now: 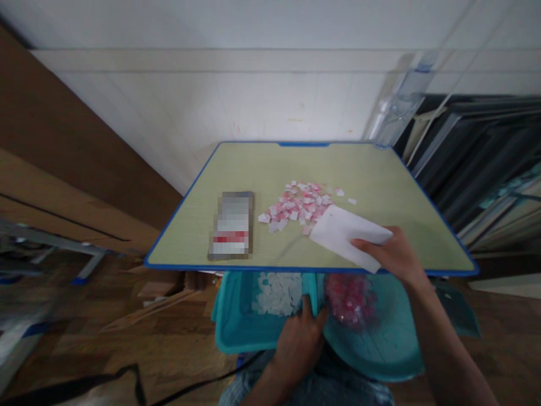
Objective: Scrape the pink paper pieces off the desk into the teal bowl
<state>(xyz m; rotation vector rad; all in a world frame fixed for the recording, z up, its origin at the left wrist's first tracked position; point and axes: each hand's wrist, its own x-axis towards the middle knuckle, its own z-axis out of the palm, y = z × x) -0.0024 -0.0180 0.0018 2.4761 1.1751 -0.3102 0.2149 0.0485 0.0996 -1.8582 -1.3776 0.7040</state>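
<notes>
Right hand [396, 255] pinching a white card [342, 234] against paper squares [305, 202] on the table [380, 175]; left hand [301, 338] at the bin [249, 343] below the table's near edge, grip unclear; a hasty sweep might scatter squares off the table

The right hand [391, 251] holds a white card [338, 234] at the edge of heaped pink and white squares [298, 206] on the table [397, 192]; a blurred flat object [232, 225] lies left of them. Below, the left hand [301, 334] is at a tub's [240, 343] rim, beside a basin [393, 316].
</notes>
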